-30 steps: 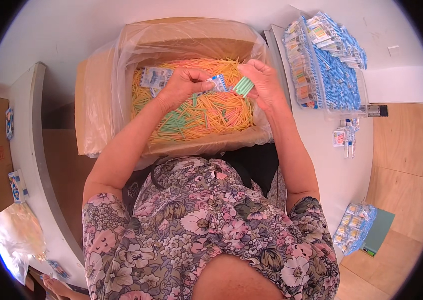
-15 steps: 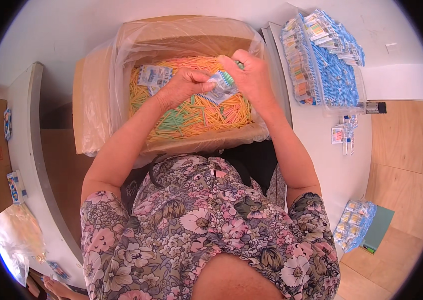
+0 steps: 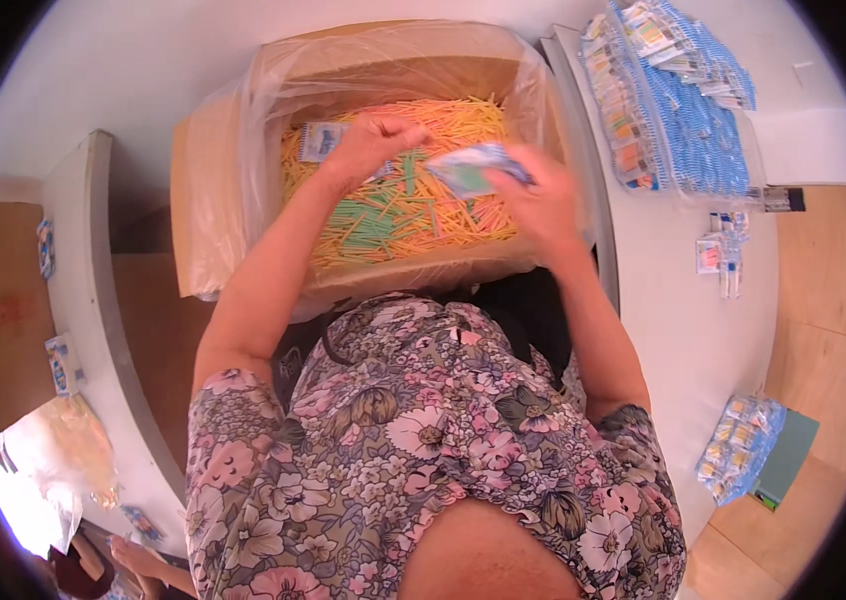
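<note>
A clear-lined cardboard box point(image 3: 208, 190) in front of me holds many thin sticks point(image 3: 423, 215) in yellow, orange, pink and green. Over its right part, my right hand point(image 3: 548, 205) grips a small clear-and-blue packet point(image 3: 473, 168) with something green showing through; hand and packet are blurred by motion. My left hand point(image 3: 368, 150) hovers over the box's middle, apart from that packet. Its fingers are curled together, and nothing shows in them. Another small packet point(image 3: 321, 142) lies on the sticks beside my left hand, which partly covers the ones there.
On the right-hand table point(image 3: 663, 290), a clear tub point(image 3: 698, 150) is crammed with blue-striped packets, with a few loose packets point(image 3: 721, 255) nearby. A bundled pack point(image 3: 741, 445) and a green board point(image 3: 793, 455) lie lower right. At lower left, another person's hand point(image 3: 138, 560) shows.
My left hand has come off the packet, which my right hand now holds alone and lower. The whole view has shifted slightly, so the scene sits farther right.
</note>
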Demonstrator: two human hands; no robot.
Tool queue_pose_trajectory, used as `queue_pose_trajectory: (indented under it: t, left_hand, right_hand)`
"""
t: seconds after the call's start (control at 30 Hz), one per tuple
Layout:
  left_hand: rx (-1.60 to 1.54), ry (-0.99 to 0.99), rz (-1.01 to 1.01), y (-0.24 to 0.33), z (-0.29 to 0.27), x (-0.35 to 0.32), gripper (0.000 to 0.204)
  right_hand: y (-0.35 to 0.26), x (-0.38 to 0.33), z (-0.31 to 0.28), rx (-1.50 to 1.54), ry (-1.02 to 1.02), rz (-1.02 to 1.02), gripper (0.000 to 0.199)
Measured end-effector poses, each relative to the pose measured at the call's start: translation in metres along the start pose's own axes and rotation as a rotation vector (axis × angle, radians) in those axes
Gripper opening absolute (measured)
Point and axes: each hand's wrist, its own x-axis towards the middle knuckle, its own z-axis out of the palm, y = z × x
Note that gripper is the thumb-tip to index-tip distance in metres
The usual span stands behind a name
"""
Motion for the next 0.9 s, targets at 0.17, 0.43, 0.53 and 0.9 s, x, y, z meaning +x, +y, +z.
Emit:
queue_pose_trajectory:
  t: [0.17, 0.43, 0.53, 0.9]
  left_hand:
    - [1.269, 0.323, 0.078, -0.040, -0.055, -0.003, 0.026]
    - [1.687, 0.267, -0.281, -0.056, -0.058, 0.019, 0.037]
    - [1.487, 0.318, -0.247, -0.066, -0.088, 0.000, 0.051]
    - [0.376, 0.256, -0.171, -0.030, -0.071, 0.003, 0.009]
  right_hand:
    - [0.010, -0.051, -0.129, 0.102, 0.112, 0.239, 0.024]
    - [0.085, -0.139, -0.285, -0.040, 0.676, 0.397, 0.022]
    - [0.106, -0.130, -0.308, -0.060, 0.714, 0.441, 0.025]
    - [0.217, -0.112, -0.366, -0.788, 0.388, 0.630, 0.028]
